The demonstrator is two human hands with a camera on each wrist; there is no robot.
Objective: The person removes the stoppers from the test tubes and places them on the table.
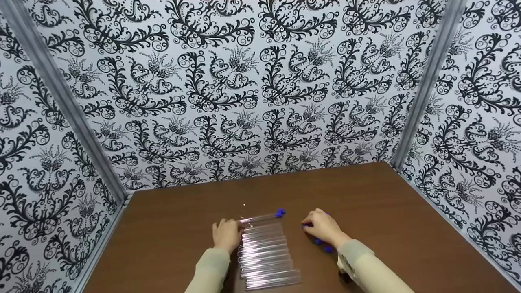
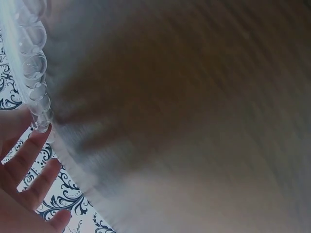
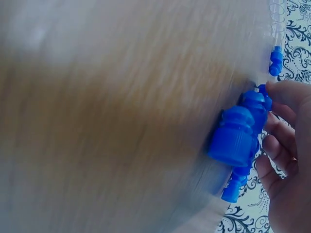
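Several clear test tubes (image 1: 266,254) lie side by side in a column on the table. At the column's far end, blue stoppers (image 1: 280,213) sit on the right ends of the tubes. My left hand (image 1: 226,234) is at the tubes' left ends; in the left wrist view its thumb and index finger pinch a test tube (image 2: 43,121) by its rounded end, other fingers spread. To the right of the tubes, my right hand (image 1: 323,227) pinches a blue stopper (image 3: 265,91) between thumb and fingertips. Other loose blue stoppers (image 3: 232,138) lie beside and partly under that hand.
The brown wooden table (image 1: 171,236) carries everything. Patterned black-and-white panels (image 1: 244,101) stand behind and at both sides, joined by grey posts (image 1: 423,89). A small dark object (image 1: 345,277) shows under the right sleeve, too hidden to identify.
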